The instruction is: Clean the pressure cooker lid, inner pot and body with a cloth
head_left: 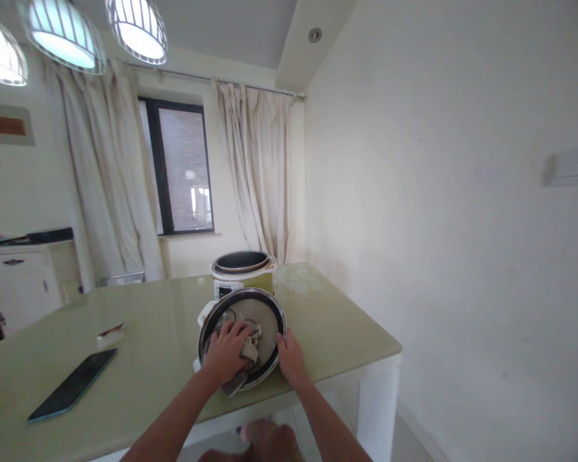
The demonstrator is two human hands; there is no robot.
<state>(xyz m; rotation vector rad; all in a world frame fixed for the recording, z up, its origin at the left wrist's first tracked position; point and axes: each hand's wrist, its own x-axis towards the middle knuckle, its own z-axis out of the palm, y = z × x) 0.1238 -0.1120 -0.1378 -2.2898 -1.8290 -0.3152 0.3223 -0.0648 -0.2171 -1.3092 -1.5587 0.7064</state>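
Observation:
A round cooker lid (264, 314) with a dark rim lies inner side up on the pale green table (164, 333), near its front edge. My left hand (226, 350) presses a crumpled grey cloth (248, 356) onto the lid's metal inner face, fingers curled over it. My right hand (291, 359) grips the lid's right rim and steadies it. Just behind the lid stands the open cooker body (243, 273), olive and white, with its dark inner pot showing.
A dark phone (72, 385) lies face up at the table's left front, with a small wrapped item (110, 332) beyond it. A white cabinet (19, 289) stands at the left. A bare wall runs along the table's right side. Curtains frame a window behind.

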